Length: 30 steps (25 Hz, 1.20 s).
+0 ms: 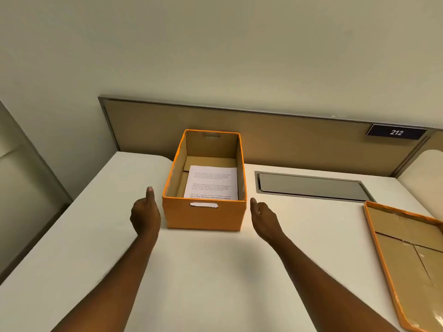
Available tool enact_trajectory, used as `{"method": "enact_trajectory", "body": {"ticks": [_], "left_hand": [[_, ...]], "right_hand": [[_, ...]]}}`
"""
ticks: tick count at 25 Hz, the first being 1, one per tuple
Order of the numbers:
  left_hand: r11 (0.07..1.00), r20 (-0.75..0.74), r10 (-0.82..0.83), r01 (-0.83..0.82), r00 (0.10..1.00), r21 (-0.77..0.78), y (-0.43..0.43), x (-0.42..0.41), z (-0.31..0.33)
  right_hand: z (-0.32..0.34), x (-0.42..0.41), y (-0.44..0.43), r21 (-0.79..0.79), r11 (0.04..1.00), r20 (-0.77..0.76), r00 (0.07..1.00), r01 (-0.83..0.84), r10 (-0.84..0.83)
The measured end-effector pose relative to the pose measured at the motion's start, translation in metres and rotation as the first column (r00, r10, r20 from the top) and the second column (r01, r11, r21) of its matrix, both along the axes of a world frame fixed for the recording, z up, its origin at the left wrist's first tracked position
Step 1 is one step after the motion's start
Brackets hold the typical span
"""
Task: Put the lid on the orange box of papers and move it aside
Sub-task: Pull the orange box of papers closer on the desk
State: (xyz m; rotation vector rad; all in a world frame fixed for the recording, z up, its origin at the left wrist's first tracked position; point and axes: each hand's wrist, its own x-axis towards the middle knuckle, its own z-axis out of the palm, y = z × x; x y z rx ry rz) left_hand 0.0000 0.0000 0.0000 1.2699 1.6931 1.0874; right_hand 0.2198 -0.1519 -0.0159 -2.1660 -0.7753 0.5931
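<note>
Box [203, 215] sits open mid-desk [215, 283], short end facing me, handle cutout on the near wall. Papers [212, 183] lie flat on the bottom, toward the right wall, well below the rim. Lid [407, 255] is off — lying upside down on the desk, well apart to the right, partly out of view at the frame edge.

My left hand [145, 216] is just beside the box's left near corner, thumb up, other fingers curled in and mostly hidden; I can't tell if they touch the wall. Right hand [263, 218] is near the right near corner, apart from it, fingers loosely together and pointing forward, holding nothing. Both hands empty.

My read: nothing of the task is done yet, step in hand is fetching the lid.

How I'd do it well:
- Leave the box where it is; no reason to grab it before it's covered.
- Right hand goes to the lid, takes a long edge, flips it so the hollow side faces down.
- Bring the left hand to the opposite edge — two-hand carry keeps it level.
- Match long side to long side; lid looks rectangular like the box, so a quarter-turn error would jam.
- Lower flat, seat one end first, then press the corners.
- The box looks like light card, so sliding it by the side walls should suffice afterward.

Risk: lid skirt catching a rim corner and buckling the wall.
</note>
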Motion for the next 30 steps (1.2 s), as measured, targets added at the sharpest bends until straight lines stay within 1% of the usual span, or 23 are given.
{"method": "enact_trajectory", "body": {"ticks": [2,4,6,7,10,12,16,17,20,22,24,26,30], "left_hand": [[0.986,0.028,-0.138,0.140,0.990,-0.089,0.020,0.002,-0.004],[0.939,0.078,-0.267,0.278,0.961,-0.202,0.030,0.011,-0.010],[0.900,0.104,-0.333,0.349,0.937,-0.262,0.031,0.017,-0.015],[0.899,0.121,-0.329,0.350,0.937,-0.263,0.031,0.020,-0.019],[0.918,0.155,-0.284,0.315,0.946,-0.242,0.028,0.024,-0.020],[0.922,0.144,-0.278,0.306,0.950,-0.240,0.023,0.021,-0.019],[0.922,0.141,-0.270,0.298,0.952,-0.247,-0.008,0.016,-0.022],[0.917,0.134,-0.277,0.304,0.951,-0.258,-0.021,0.015,-0.023],[0.902,0.063,-0.297,0.302,0.953,-0.308,-0.064,0.010,-0.011],[0.895,0.038,-0.323,0.319,0.945,-0.312,-0.094,0.008,0.003],[0.899,0.034,-0.356,0.352,0.934,-0.260,-0.121,0.006,0.007],[0.899,0.018,-0.406,0.402,0.914,-0.173,-0.151,0.005,0.005],[0.852,-0.090,-0.523,0.517,0.847,-0.089,-0.195,0.006,-0.001]], "right_hand": [[0.004,0.001,0.022,-0.008,0.997,-0.160,0.984,0.075,-0.075],[0.011,0.001,0.040,-0.041,0.997,-0.336,0.938,0.071,-0.080],[0.006,0.000,0.052,-0.080,0.994,-0.463,0.880,0.079,-0.107],[0.004,-0.001,0.055,-0.086,0.992,-0.479,0.870,0.089,-0.119],[0.002,-0.004,0.060,-0.023,0.986,-0.399,0.903,0.166,-0.161],[0.003,-0.007,0.054,0.026,0.977,-0.329,0.924,0.214,-0.193],[0.005,-0.015,0.012,0.051,0.982,-0.185,0.968,0.180,-0.167],[0.008,-0.017,-0.005,0.056,0.984,-0.172,0.973,0.167,-0.155],[0.016,-0.019,-0.065,0.100,0.977,-0.165,0.971,0.190,-0.172],[0.021,-0.021,-0.108,0.111,0.975,-0.155,0.973,0.192,-0.173],[0.023,-0.027,-0.149,0.110,0.976,-0.159,0.972,0.189,-0.170],[0.019,-0.036,-0.189,0.101,0.976,-0.182,0.968,0.195,-0.175],[0.002,-0.051,-0.246,0.088,0.963,-0.193,0.953,0.253,-0.233]]}}
